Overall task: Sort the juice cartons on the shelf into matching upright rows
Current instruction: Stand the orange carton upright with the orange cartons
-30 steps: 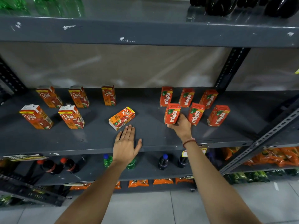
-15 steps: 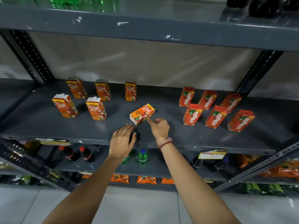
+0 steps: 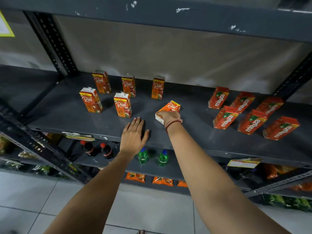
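Observation:
An orange Real carton lies on its side in the middle of the grey shelf. My right hand is closed over its near end. To its left, several Real cartons stand upright in two rows. On the right, several red Maaza cartons stand upright in two rows. My left hand rests flat on the shelf near its front edge, fingers apart, holding nothing.
A shelf board runs overhead. Below the shelf stand dark cola bottles and green bottles, with orange snack packets lower down. Slotted uprights frame the bay. A paper label hangs off the shelf's front edge.
My right hand left the Maaza cartons, moved left and closed on the lying Real carton. My view has shifted left. The left hand stays on the shelf.

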